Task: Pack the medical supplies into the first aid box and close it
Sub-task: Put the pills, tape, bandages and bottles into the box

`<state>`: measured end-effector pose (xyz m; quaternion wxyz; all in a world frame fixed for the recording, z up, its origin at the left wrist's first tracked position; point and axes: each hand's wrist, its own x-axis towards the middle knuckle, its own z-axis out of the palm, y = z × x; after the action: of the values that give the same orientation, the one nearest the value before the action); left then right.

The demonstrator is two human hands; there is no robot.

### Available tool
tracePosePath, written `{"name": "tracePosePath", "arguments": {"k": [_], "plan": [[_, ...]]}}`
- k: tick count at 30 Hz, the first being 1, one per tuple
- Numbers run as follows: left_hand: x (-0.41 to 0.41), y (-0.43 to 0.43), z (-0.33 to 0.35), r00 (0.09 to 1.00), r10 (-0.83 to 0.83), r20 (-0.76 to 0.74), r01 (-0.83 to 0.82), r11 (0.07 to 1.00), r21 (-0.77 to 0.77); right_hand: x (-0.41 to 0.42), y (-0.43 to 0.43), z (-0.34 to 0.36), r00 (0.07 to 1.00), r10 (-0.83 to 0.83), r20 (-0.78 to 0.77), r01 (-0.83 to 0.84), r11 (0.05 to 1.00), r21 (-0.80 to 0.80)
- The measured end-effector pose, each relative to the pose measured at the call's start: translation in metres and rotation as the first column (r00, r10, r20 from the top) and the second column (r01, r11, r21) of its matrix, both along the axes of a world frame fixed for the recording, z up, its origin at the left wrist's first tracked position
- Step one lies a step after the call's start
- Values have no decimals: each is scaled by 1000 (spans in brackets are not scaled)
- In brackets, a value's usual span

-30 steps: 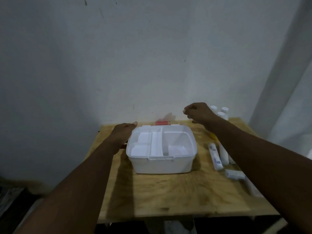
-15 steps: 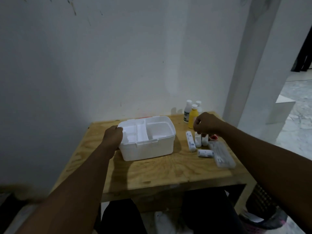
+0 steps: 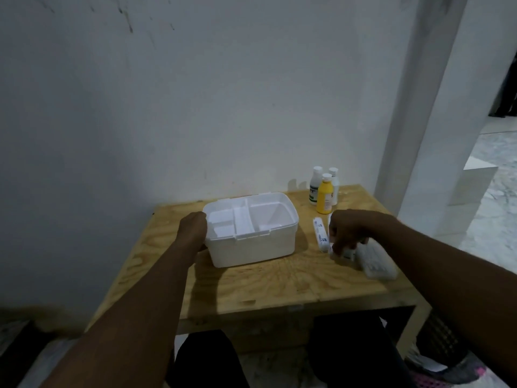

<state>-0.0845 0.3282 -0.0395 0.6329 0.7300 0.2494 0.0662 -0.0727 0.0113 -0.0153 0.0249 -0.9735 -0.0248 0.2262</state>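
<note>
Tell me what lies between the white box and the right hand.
In the head view, one white bandage roll lies on the table between the box and the right hand, beside the fingers; the rest is bare wood.

The open plastic first aid box [image 3: 253,233] is plain white; at its two o'clock, a yellow white-capped bottle [image 3: 324,198]; beneath, a swirl-grained tan plywood table [image 3: 279,281].

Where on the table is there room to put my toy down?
Bare wood in front of the box, toward the near table edge, and left of the left hand. Crowded at right: bottles, rolls, right hand.
</note>
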Motion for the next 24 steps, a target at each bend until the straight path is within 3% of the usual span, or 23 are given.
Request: {"name": "tracePosePath", "arguments": {"k": [2,5,9,12,15,24], "plan": [[-3,5,1,999,-36,1,36,998,-52,6,6,26,999,25,48,-29,996,80],[-5,14,-1,996,-94,-3,94,993,-66,14,29,72,964,73,256,-123,975,183],[-7,23,-3,990,-139,-14,138,987,-84,7,97,93,823,197,533,-412,853,321],[-9,27,-3,987,-160,-25,156,981,-113,-8,151,72,765,344,545,-567,762,315],[-11,28,-5,985,-171,-11,168,976,-140,-10,177,45,727,414,548,-614,749,248],[-9,20,-7,986,-168,4,167,972,-168,-5,174,23,799,389,459,-556,769,316]]}}
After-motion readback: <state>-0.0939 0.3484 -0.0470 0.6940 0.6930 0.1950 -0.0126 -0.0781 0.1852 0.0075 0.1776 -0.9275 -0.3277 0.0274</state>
